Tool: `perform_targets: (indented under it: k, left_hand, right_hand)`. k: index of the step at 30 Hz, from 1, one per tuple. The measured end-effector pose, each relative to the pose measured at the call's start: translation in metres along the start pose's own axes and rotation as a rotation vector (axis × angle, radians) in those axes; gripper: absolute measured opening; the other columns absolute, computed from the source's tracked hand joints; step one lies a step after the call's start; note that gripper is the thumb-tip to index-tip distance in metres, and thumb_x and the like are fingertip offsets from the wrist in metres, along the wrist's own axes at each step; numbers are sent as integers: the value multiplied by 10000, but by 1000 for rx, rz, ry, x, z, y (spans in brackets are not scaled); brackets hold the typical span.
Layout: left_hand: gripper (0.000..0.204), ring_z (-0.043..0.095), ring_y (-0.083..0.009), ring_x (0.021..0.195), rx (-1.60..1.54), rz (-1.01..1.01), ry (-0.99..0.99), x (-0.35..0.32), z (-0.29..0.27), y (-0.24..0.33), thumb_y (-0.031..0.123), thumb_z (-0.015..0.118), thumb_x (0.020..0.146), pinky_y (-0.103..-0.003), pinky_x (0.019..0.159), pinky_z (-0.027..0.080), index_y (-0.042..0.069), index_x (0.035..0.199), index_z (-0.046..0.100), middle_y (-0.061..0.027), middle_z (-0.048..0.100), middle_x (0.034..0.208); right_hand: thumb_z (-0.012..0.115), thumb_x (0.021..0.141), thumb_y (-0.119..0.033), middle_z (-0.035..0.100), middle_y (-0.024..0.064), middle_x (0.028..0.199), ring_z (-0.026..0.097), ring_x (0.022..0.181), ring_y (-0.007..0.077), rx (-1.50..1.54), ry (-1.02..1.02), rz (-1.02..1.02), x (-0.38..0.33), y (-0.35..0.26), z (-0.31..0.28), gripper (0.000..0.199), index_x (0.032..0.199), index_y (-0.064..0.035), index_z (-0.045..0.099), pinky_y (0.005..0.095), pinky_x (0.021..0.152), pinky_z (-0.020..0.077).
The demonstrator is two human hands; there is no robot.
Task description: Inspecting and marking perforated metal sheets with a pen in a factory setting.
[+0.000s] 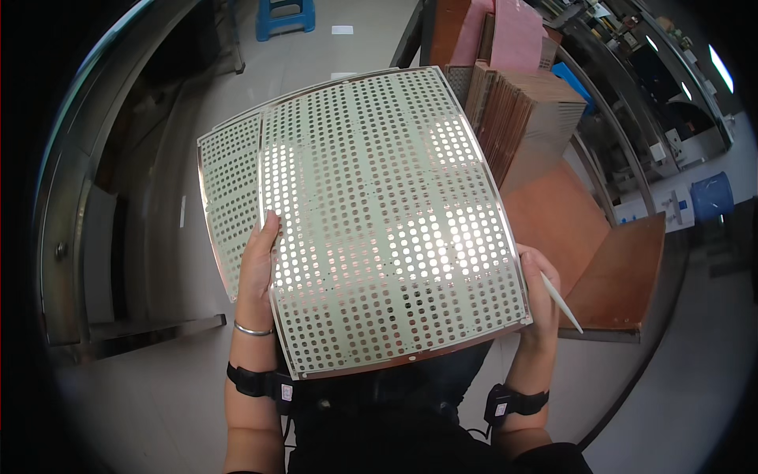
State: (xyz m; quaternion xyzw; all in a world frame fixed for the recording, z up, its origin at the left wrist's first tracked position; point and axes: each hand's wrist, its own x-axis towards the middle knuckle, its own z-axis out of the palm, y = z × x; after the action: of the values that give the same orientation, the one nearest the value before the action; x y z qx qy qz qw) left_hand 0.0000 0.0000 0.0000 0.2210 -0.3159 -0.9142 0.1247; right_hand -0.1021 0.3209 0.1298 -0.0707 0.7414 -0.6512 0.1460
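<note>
A large pale-green circuit board panel (367, 189), covered in rows of shiny metal pads, is held tilted in front of my body. Behind it, a second similar panel (227, 182) sticks out on the left. My left hand (257, 265) grips the front panel's left edge with its thumb on the face; its other fingers are mostly hidden. At the lower right edge, my right hand (542, 294) is closed on the same panel, its fingers partly behind it. A slim white pointed stick (563, 305) juts from that hand, angled down and right.
A brown wooden rack (564, 229) stands at the right, with a stack of upright panels (513, 110) and pink sheets (517, 35) at its far end. Metal-framed equipment (67, 205) lines the left. A blue stool (285, 17) and a blue bin (711, 196) stand farther off.
</note>
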Motion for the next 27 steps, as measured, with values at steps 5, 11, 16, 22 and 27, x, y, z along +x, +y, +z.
perform_targets:
  k: [5,11,16,22,27]
  left_hand:
    - [408,655,-160,883,-134,-25,82,-41,21,-15,297,446,975,-269,741,572,-22,1230,456,-138,609,1086]
    - [399,638,-165,930,38,172,170,-26,1,25,264,448,978,-290,786,558,-38,1238,437,-134,601,1110]
    - [389,636,-136,885,330,285,195,-39,-6,32,284,475,970,-269,786,533,-36,1191,482,-113,624,1054]
    - [512,577,-149,1034,594,305,171,-30,-4,49,342,515,948,-262,885,454,-45,1277,449,-134,582,1168]
    - [648,333,-271,1332,959,473,487,-30,-10,51,285,554,922,-347,1087,263,-26,1415,272,-225,314,1443]
  right_hand:
    - [465,968,-246,659,116,845,592,696,93,-5,-11,56,-3,1,-44,390,1199,62,526,184,612,445]
    - [479,959,-168,569,224,1172,604,1047,252,235,-147,87,15,40,-23,375,1264,45,433,312,888,506]
    - [461,966,-148,548,209,1198,575,1086,241,243,-254,54,2,93,-15,345,1241,61,456,304,922,476]
    - [410,991,-174,559,215,1177,591,1053,255,96,-372,-22,11,99,-24,342,1230,64,463,318,917,475]
    - [371,1001,-288,585,216,1135,622,934,210,-79,-376,-57,27,101,-37,449,1305,41,403,292,829,495]
